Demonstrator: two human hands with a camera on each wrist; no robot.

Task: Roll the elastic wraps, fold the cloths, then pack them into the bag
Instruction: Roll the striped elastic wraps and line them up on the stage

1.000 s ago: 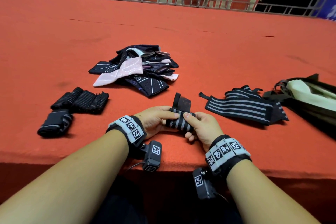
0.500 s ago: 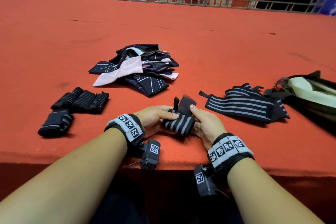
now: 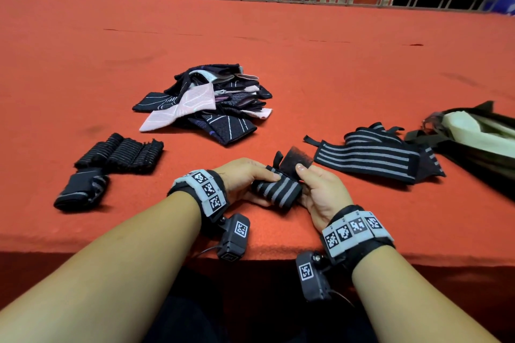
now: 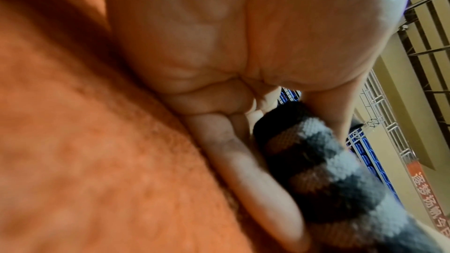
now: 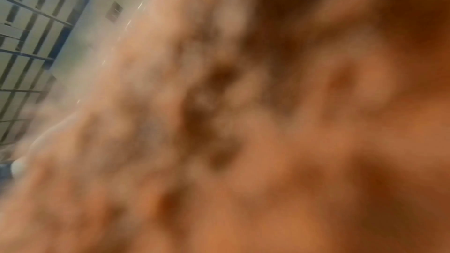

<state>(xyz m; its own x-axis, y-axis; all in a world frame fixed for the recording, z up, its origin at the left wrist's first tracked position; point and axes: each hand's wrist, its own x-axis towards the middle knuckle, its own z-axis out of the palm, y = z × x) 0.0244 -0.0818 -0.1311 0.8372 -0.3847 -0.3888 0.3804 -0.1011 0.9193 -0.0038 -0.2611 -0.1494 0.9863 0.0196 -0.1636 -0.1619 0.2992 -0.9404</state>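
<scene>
Left hand (image 3: 245,178) grips rolled wrap (image 3: 277,192) at tabletop near edge so it stays wound; right hand (image 3: 320,189) pinches its flap (image 3: 296,159) to fasten it.

Left hand (image 4: 219,45) seen from beneath the palm, close and soft in focus. Fingers (image 4: 243,170) curled along a rolled elastic wrap (image 4: 328,161) striped black and grey, thumb pressing its far side. Orange carpet (image 4: 85,141) blurred at left. Metal railing (image 4: 394,122) and a red banner (image 4: 428,189) at right.

Rolled wraps (image 3: 119,153) left, cloths (image 3: 206,103) behind — bag (image 3: 473,136) right.
</scene>
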